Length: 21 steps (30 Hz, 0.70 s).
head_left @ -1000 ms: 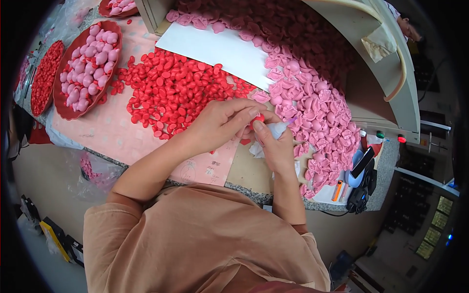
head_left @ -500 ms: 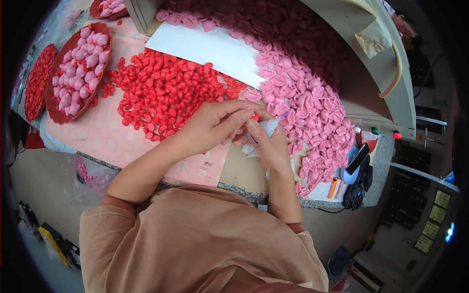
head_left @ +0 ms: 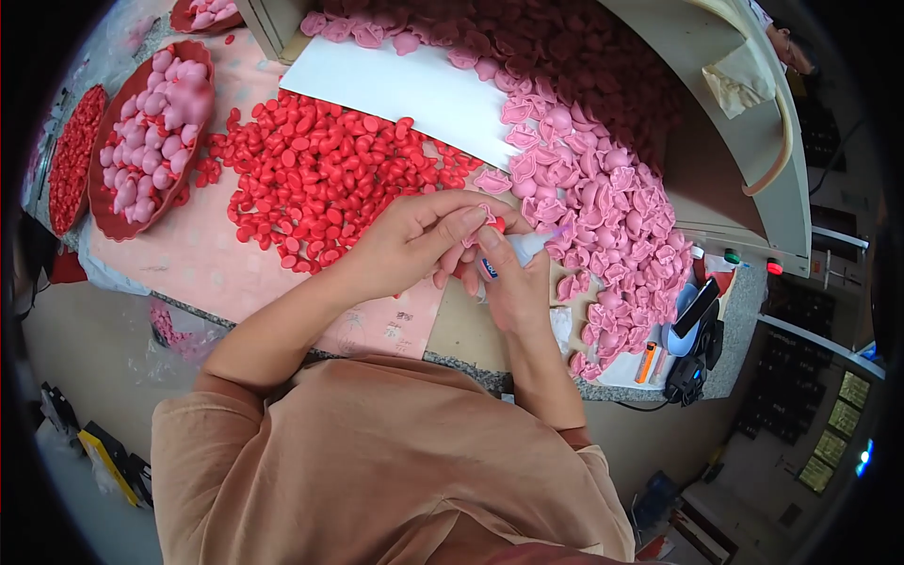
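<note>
red glossy oval piece (head_left: pixel 499 225), pink scalloped piece (head_left: pixel 486 213): together at pinched fingertips of left hand (head_left: pixel 407 243), right hand (head_left: pixel 516 287); latter also grips white plastic squeeze bottle (head_left: pixel 527 247). we judge joining step; next calls for steady alignment.

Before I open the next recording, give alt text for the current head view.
A person's left hand and right hand meet at a small red piece, the right also holding a whitish bottle; red pieces lie heaped to the left, pink pieces to the right.
</note>
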Each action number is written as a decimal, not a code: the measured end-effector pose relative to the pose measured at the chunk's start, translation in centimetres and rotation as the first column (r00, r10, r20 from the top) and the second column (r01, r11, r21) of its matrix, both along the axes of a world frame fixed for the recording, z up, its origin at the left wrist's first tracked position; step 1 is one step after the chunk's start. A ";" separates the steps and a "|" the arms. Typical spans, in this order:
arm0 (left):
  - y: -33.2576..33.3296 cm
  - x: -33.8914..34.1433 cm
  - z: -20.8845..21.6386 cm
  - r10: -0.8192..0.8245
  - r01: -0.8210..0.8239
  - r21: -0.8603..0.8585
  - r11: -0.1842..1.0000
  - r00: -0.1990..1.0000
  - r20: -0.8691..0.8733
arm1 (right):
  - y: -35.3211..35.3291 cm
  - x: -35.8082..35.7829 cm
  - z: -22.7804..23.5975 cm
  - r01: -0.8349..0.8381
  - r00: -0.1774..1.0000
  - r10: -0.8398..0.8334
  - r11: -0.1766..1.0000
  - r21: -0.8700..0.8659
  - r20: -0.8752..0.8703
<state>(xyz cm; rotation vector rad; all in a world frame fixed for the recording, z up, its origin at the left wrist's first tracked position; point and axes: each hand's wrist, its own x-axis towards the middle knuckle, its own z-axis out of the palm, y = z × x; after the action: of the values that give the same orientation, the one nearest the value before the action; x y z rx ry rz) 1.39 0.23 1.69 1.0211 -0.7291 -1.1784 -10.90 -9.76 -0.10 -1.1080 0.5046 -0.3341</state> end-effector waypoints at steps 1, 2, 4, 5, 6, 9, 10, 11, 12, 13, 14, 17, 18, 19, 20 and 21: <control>-0.1 -0.2 -0.5 0.023 -0.023 0.008 1.000 0.999 -0.030 | -0.1 0.2 -0.1 0.007 1.000 -0.007 1.000 0.024 -0.005; -0.2 -0.2 -0.5 0.044 -0.043 0.015 0.999 0.997 -0.056 | -0.1 0.3 0.1 0.012 1.000 -0.012 1.000 0.025 0.018; -0.4 0.2 -0.1 0.009 -0.008 0.062 0.998 1.000 -0.011 | -0.4 0.1 0.1 0.002 1.000 -0.002 0.994 0.110 0.000; -0.3 0.2 -0.3 0.062 -0.067 0.042 0.997 0.992 0.110 | -0.5 0.1 -0.1 0.017 0.999 -0.020 0.994 0.106 0.027; 0.1 0.1 -0.5 0.124 -0.131 0.018 0.991 0.966 0.227 | -0.5 0.0 -0.4 0.045 0.999 -0.048 0.976 0.214 0.010; 0.1 0.1 -1.4 0.093 -0.098 0.003 0.995 0.950 0.298 | -0.4 0.0 0.2 0.048 0.998 -0.062 0.939 0.341 0.030; 0.0 0.1 -1.4 0.079 -0.089 0.019 0.996 0.944 0.321 | -0.4 -0.1 0.5 0.011 0.998 -0.031 0.928 0.372 0.049; 0.0 -0.1 -1.4 0.070 -0.086 0.077 0.993 0.979 0.193 | -0.2 -0.4 0.3 0.028 0.998 -0.047 0.915 0.402 0.038; -0.2 0.0 -1.2 0.054 -0.072 0.074 0.995 0.974 0.219 | -0.2 -0.6 0.5 0.032 0.996 -0.064 0.915 0.401 0.066; -0.3 0.1 -1.0 0.102 -0.113 0.005 0.994 0.913 0.395 | -0.1 -0.7 0.6 0.020 0.996 -0.054 0.901 0.433 0.065; -0.4 0.1 -1.0 0.157 -0.139 -0.074 0.987 0.819 0.551 | -0.1 -0.7 0.7 0.008 0.997 -0.043 0.885 0.465 0.064; -0.5 -0.2 -1.3 0.252 -0.178 -0.187 0.966 0.808 0.533 | 0.4 -0.7 1.4 -0.004 0.995 -0.050 0.853 0.523 0.090; -0.5 -0.2 -1.3 0.276 -0.170 -0.235 0.957 0.782 0.559 | 0.3 -0.8 1.7 -0.002 0.992 -0.063 0.850 0.527 0.105; -0.4 -0.2 -1.5 0.264 -0.157 -0.231 0.960 0.777 0.571 | 0.3 -0.9 1.9 -0.024 0.998 -0.006 0.890 0.456 0.063; -0.1 -0.2 -1.8 0.219 -0.201 -0.089 0.976 0.924 0.313 | 0.2 -1.0 2.1 -0.051 0.999 0.049 0.922 0.383 0.015; 0.0 -0.1 -1.8 0.203 -0.204 0.063 0.977 0.979 0.020 | -0.3 -1.3 2.5 -0.050 0.999 0.044 0.920 0.389 0.026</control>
<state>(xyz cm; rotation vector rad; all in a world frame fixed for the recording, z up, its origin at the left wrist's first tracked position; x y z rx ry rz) 1.26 0.23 -0.15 1.1308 -0.5841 -1.0236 -12.20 -10.07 2.45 -0.7273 0.5029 -0.1886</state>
